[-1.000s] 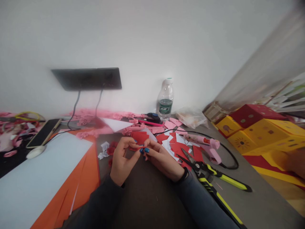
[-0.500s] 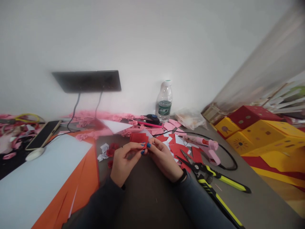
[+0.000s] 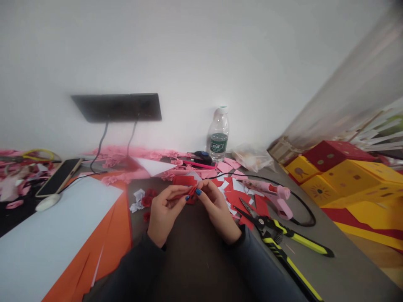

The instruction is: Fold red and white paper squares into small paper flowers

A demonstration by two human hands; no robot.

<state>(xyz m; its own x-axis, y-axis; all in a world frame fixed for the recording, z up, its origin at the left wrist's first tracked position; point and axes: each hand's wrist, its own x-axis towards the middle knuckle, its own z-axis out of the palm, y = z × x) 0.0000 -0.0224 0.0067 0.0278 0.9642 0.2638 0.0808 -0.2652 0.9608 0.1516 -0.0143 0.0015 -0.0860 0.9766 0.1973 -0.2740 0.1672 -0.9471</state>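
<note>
1. The paper (image 3: 193, 193) sits between both hands' fingertips, just before the red stack (image 3: 181, 180); probably light, thin and easily creased, best held lightly by its edges.
2. Left hand (image 3: 165, 212): thumb and forefinger pinch it.
3. Right hand (image 3: 218, 209): fingertips pinch its right side, wrist angled inward.

Head view: we look forward and down onto the bench (image 3: 195, 260).
Facing: the pale wall (image 3: 189, 50) fills our upper half.
Nearness: our left grip (image 3: 163, 214) and right grip (image 3: 218, 213) are near; the wall stands beyond.
</note>
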